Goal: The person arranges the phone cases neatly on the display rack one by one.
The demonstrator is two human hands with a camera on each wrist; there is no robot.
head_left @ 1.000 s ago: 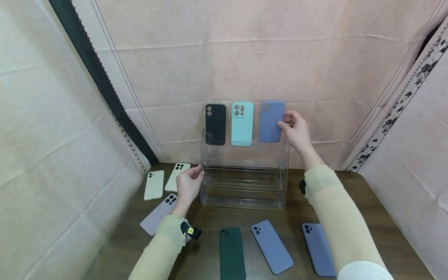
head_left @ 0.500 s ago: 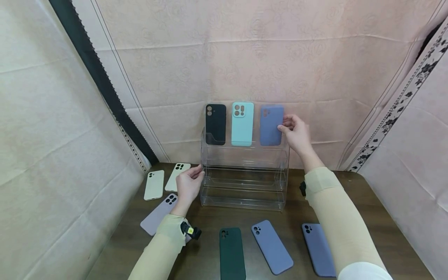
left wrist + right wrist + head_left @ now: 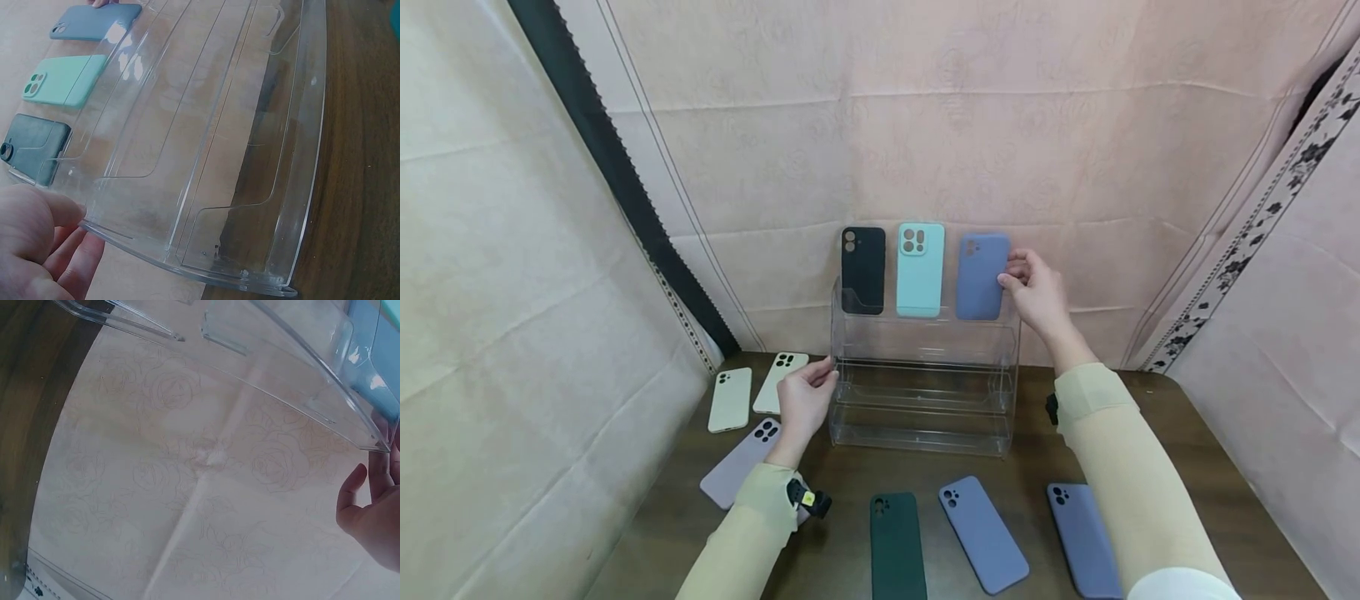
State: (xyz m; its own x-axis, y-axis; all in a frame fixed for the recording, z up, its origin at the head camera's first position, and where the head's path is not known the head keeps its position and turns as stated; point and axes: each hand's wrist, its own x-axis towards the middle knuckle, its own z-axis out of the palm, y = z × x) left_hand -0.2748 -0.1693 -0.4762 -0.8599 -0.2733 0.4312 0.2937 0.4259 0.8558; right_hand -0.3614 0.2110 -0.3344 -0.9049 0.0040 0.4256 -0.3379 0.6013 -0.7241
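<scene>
A clear tiered display stand [image 3: 925,435] stands on the table. My left hand [image 3: 807,402] pinches the stand's left side edge between thumb and fingers, as the left wrist view also shows. My right hand [image 3: 1039,293] holds a blue phone case [image 3: 982,275] by its right edge, upright at the right end of the top tier. Beside it in that tier stand a turquoise phone case [image 3: 920,279] and a black phone case [image 3: 862,279]. In the right wrist view the fingers [image 3: 379,478] reach up beside the stand's corner, and much of the blue case is cut off.
Two pale green phone cases [image 3: 730,402] and a lilac case [image 3: 739,467] lie left of the stand. In front lie a dark green case [image 3: 897,550], a blue case [image 3: 985,535] and another blue case [image 3: 1078,533], partly under the right forearm. A patterned cloth [image 3: 1000,133] hangs behind.
My right hand has lowered the blue phone case, so its lower edge now sits about level with the turquoise and black cases. My left hand keeps its grip on the stand.
</scene>
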